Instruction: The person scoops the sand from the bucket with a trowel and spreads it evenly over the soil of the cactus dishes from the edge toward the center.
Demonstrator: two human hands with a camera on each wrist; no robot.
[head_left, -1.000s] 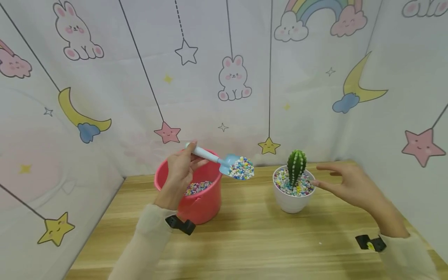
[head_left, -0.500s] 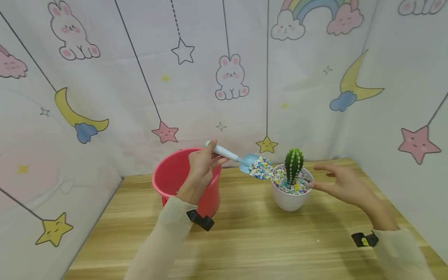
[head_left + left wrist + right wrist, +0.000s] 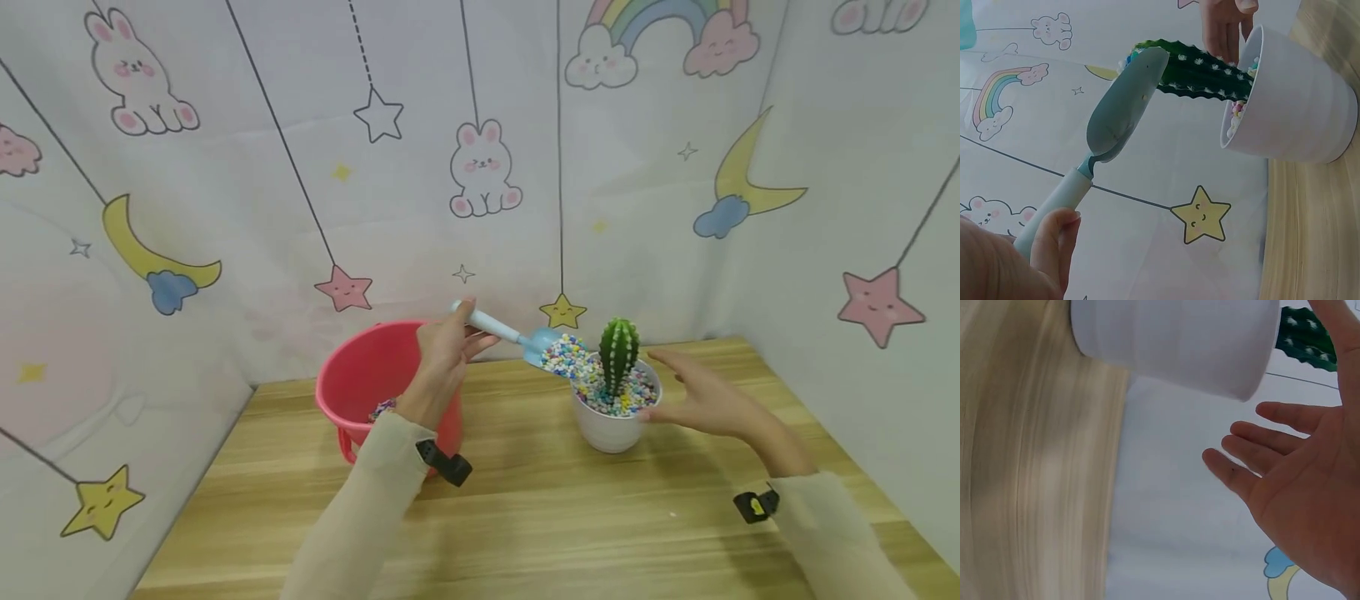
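My left hand point(image 3: 442, 350) grips the pale handle of a small light-blue trowel point(image 3: 538, 343), its blade heaped with multicoloured pebbles point(image 3: 566, 357). The blade tip overlaps the left rim of a white pot point(image 3: 611, 433) in the head view. Out of the pebbles filling that pot rises a green cactus point(image 3: 619, 354). In the left wrist view the underside of the trowel point(image 3: 1124, 106) shows beside the cactus point(image 3: 1204, 72). My right hand point(image 3: 701, 400) is at the pot's right side, thumb and fingers spread; the right wrist view shows its fingers extended near the pot point(image 3: 1172, 344).
A red bucket point(image 3: 360, 375) with more pebbles inside stands at the left, partly hidden behind my left forearm. The wooden table point(image 3: 525, 517) ends at the back against a cloth backdrop point(image 3: 405, 225) printed with rabbits, stars and moons. A tiny white speck point(image 3: 672, 515) lies on the table.
My left hand has carried the loaded trowel rightward from over the bucket to the pot's rim. My right hand stays beside the pot. The whole head view has shifted slightly.
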